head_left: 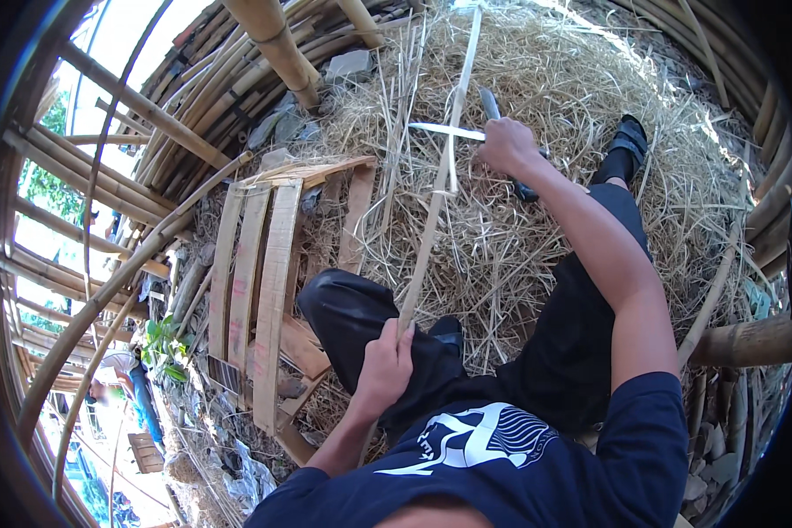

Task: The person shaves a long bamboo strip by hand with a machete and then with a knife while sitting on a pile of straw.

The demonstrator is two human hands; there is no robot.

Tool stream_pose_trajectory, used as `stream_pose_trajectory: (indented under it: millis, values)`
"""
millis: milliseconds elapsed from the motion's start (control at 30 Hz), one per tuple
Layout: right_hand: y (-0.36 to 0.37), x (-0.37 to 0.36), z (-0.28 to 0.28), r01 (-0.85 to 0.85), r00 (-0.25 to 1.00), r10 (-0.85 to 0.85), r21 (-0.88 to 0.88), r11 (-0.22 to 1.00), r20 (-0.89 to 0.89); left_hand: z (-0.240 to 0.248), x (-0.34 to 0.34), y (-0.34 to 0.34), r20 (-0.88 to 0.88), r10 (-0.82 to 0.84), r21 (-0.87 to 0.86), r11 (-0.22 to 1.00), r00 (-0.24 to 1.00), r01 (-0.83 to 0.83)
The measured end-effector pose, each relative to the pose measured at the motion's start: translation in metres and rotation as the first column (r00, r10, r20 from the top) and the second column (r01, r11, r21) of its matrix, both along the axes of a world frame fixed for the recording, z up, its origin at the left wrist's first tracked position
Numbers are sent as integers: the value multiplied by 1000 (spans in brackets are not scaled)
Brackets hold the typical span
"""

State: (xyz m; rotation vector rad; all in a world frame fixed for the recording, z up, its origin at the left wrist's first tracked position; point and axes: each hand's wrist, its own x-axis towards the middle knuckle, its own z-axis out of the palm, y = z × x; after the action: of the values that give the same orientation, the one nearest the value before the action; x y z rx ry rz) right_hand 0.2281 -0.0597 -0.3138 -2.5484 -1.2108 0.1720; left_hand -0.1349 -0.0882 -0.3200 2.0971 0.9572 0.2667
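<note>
My left hand [385, 370] is closed around the near end of a long, pale bamboo strip [424, 251] beside my bent left knee. The strip runs away from me over the straw. Further out, my right hand [509, 145] is a fist from which a narrow, bright blade [433, 129], seemingly a knife's, points left across the strip. The fist hides its handle. A thin peeled sliver [452, 167] hangs along the strip near the blade. A grey, flat-ended piece [489, 104] shows just beyond the fist; whether it belongs to the knife I cannot tell.
Dry straw [537, 79] covers the ground. A broken wooden crate [277, 255] stands to the left. Bamboo poles [273, 44] rise and lie stacked behind it, with a bamboo frame [70, 194] at far left. A thick bamboo pole [748, 341] juts in at right. Another person [119, 365] is outside.
</note>
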Motion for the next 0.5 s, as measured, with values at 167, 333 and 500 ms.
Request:
stream_pose_trajectory:
  millis: [167, 333, 500]
  values:
    - [-1, 21, -2, 25, 997, -23, -27, 999, 70, 2, 10, -9, 4, -46, 66, 997, 999, 45]
    - [4, 32, -9, 4, 997, -6, 29, 1000, 83, 13, 16, -13, -48, -59, 75, 995, 997, 63]
    - [11, 43, -15, -7, 995, 10, -29, 1000, 101, 14, 21, -16, -65, -56, 116, 991, 996, 63]
